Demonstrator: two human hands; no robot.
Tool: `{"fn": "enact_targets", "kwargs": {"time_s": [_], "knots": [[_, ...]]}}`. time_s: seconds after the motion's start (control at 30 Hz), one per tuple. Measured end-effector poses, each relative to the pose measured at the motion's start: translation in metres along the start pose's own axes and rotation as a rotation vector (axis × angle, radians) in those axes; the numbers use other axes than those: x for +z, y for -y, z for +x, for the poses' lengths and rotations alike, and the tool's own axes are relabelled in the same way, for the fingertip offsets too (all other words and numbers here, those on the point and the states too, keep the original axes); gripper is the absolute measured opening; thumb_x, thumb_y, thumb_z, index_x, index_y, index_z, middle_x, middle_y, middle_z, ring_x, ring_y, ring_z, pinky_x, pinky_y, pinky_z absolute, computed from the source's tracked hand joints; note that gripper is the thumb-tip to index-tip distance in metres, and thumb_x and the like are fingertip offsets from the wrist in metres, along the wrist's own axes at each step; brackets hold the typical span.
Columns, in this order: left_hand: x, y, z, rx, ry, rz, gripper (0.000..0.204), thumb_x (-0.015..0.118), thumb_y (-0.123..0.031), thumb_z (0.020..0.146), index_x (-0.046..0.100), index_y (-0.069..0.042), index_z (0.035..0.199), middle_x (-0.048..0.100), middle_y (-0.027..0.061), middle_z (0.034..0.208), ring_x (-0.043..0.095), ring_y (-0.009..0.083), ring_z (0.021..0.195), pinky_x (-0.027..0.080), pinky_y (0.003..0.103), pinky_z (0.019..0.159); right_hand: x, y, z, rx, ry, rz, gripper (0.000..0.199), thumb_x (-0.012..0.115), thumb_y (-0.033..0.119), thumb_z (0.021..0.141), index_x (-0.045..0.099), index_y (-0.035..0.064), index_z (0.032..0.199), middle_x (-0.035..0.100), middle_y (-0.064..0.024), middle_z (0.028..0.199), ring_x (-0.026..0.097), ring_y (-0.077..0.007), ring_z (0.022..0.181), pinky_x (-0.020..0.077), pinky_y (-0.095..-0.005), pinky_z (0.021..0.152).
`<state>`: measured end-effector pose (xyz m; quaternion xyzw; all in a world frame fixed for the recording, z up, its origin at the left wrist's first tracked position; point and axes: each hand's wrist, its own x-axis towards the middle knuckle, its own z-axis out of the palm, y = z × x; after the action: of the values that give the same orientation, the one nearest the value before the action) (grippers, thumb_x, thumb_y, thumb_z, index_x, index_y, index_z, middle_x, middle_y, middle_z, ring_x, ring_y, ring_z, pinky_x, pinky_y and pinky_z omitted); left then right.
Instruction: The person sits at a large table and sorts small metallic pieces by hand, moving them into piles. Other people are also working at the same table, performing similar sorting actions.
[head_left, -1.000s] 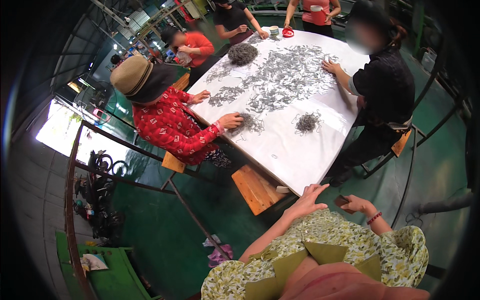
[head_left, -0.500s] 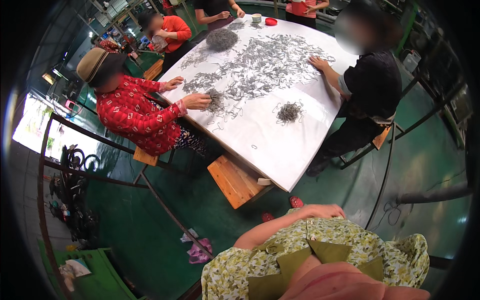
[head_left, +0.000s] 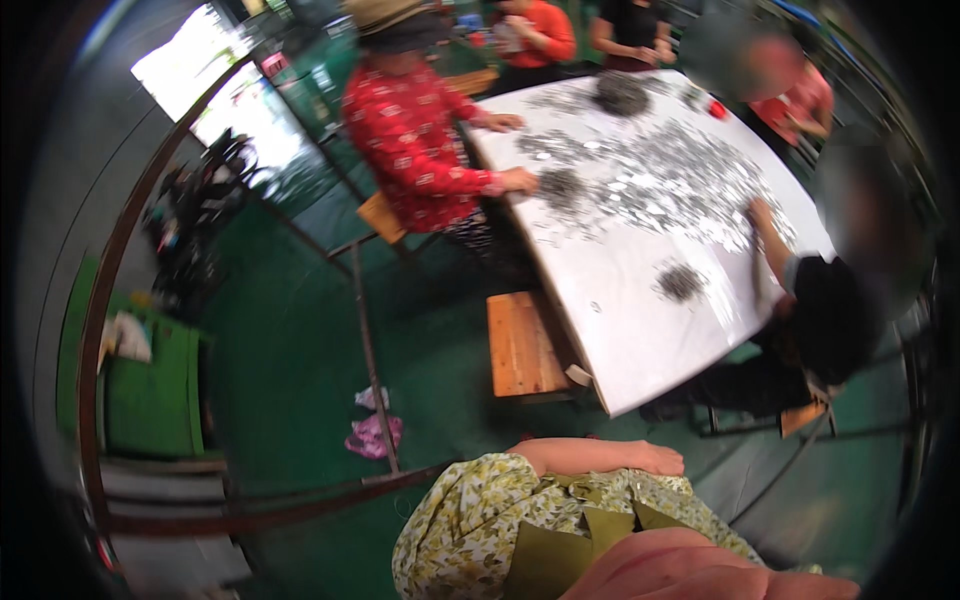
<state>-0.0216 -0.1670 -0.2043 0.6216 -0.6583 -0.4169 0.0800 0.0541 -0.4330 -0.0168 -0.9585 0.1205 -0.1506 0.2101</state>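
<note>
My left forearm lies across the front of my green-and-white floral dress (head_left: pixel 480 500). My left hand (head_left: pixel 662 460) rests against the fabric; its fingers are too blurred and turned away to read, and I can see nothing held in it. My right hand is out of view. Ahead, beyond my reach, stands a white-topped table (head_left: pixel 640 345). Many small grey bent-wire hooks (head_left: pixel 680 180) are strewn over it, with a dense dark heap (head_left: pixel 621 93) at the far end and a smaller pile (head_left: pixel 681 282) nearer me. One loose hook (head_left: pixel 596 307) lies near the left edge.
A co-worker in a red patterned jacket (head_left: pixel 415 130) and one in dark clothes (head_left: pixel 835 310) work at the table; several others are at the far end. A wooden bench (head_left: pixel 525 345) stands by the near-left edge. Metal rails (head_left: pixel 365 330), a pink bag (head_left: pixel 375 437) and a green cabinet (head_left: pixel 150 395) are leftward.
My view has swung left, so the table and co-workers appear farther right and more of the left side shows. My left hand stays against the dress. The picture is more blurred.
</note>
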Motion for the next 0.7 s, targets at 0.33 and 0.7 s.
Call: {"fn": "enact_targets", "kwargs": {"time_s": [0.33,0.7], "knots": [[0.029,0.039,-0.021,-0.284,-0.912,-0.044,0.012,0.05,-0.018,0.082,0.054,-0.008,0.087,0.048,0.009,0.093,0.045,0.0272,0.094,0.036,0.041,0.081,0.016,0.022,0.098,-0.186,0.006,-0.009,0.059,0.045,0.045,0.092,0.052,-0.0045,0.123,0.066,-0.0148,0.098,0.063,-0.0292,0.093,0.0486,-0.0385,0.081],[0.035,0.016,-0.099,-0.312,-1.58,0.101,0.008,0.052,-0.022,0.079,0.056,-0.015,0.083,0.053,0.0051,0.081,0.053,0.023,0.084,0.043,0.038,0.078,0.042,0.121,0.169,-0.482,0.117,-0.1,0.061,0.044,0.047,0.093,0.051,-0.0049,0.124,0.066,-0.0151,0.1,0.063,-0.0288,0.094,0.0486,-0.0377,0.082]]}}
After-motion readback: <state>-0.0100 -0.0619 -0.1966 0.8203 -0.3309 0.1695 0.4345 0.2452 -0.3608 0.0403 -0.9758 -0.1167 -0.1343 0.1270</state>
